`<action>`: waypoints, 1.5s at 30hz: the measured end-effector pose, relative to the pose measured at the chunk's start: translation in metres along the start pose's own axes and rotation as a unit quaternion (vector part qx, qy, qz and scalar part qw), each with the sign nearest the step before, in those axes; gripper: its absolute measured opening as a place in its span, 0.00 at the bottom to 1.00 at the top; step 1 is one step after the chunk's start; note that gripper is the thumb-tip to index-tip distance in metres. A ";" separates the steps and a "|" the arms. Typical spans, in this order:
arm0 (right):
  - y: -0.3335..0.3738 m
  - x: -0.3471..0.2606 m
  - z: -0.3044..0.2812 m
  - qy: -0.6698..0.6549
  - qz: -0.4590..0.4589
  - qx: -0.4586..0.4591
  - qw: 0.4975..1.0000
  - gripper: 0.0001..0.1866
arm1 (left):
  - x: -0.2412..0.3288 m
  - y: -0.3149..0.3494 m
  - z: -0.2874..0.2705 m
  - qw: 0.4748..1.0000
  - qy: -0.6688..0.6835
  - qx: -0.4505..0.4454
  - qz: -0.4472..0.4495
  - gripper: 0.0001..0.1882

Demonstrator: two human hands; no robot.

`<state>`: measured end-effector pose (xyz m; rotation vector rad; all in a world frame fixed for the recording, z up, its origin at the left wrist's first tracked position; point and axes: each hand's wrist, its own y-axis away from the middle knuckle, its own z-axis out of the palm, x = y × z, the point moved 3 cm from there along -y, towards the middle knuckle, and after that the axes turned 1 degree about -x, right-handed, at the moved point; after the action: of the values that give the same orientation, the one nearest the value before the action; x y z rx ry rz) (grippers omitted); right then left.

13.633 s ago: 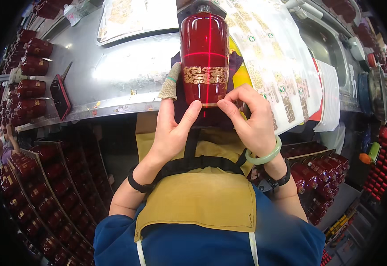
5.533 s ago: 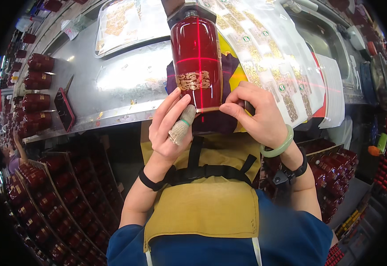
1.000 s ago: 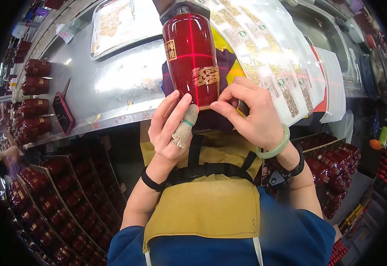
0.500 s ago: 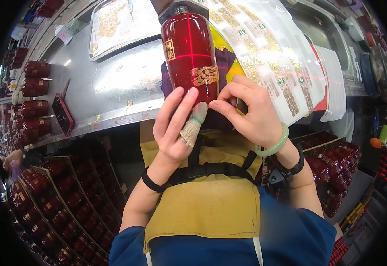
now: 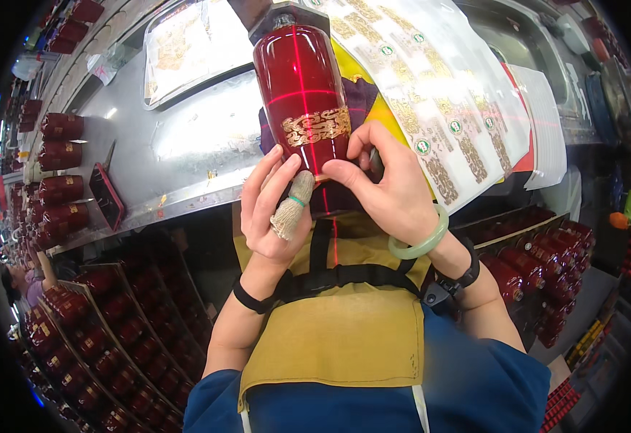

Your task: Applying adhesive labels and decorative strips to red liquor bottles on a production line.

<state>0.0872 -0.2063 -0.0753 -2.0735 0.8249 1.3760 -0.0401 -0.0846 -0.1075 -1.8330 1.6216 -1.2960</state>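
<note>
A glossy dark-red bottle (image 5: 297,79) lies with its neck pointing away from me, on dark purple cloth. A gold scroll-patterned decoration (image 5: 317,127) wraps its lower body, and red light lines cross on its surface. My left hand (image 5: 276,209) holds the bottle's base from the left, fingers along its side. The thumb wears a knitted finger cover (image 5: 292,208) with a green band. At the base's right edge my right hand (image 5: 391,184) presses its thumb against the bottle, its other fingers curled. A small dark thing by those fingers is mostly hidden.
Sheets of gold stickers (image 5: 438,94) lie to the right, beside a stack of white sheets (image 5: 546,130). A metal tray (image 5: 158,105) stands at the back left. A dark red-edged box-like object (image 5: 106,196) and several red bottles (image 5: 61,155) are left. Bottle racks (image 5: 88,346) flank me below.
The bottle has turned about its length: the gold scroll pattern shows wider and further left, and a small square gold label has gone from sight. Both hands have shifted slightly left.
</note>
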 end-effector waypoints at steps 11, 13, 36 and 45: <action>0.006 0.006 0.002 -0.104 0.121 0.000 0.987 0.15 | -0.001 0.001 -0.002 1.000 -0.010 -0.009 0.003 0.14; 0.007 0.008 0.001 -0.093 0.080 0.020 0.992 0.13 | -0.001 0.001 -0.002 1.000 -0.009 -0.009 -0.001 0.14; 0.000 0.004 -0.007 -0.100 0.147 -0.057 0.983 0.14 | -0.001 0.000 -0.006 0.999 0.019 -0.028 -0.018 0.16; 0.006 0.004 0.005 -0.069 0.109 -0.012 0.992 0.16 | -0.001 -0.001 -0.004 1.000 0.018 -0.019 -0.017 0.15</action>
<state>0.0812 -0.2080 -0.0810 -1.9249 1.0032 1.6321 -0.0430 -0.0824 -0.1046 -1.8778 1.6505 -1.3282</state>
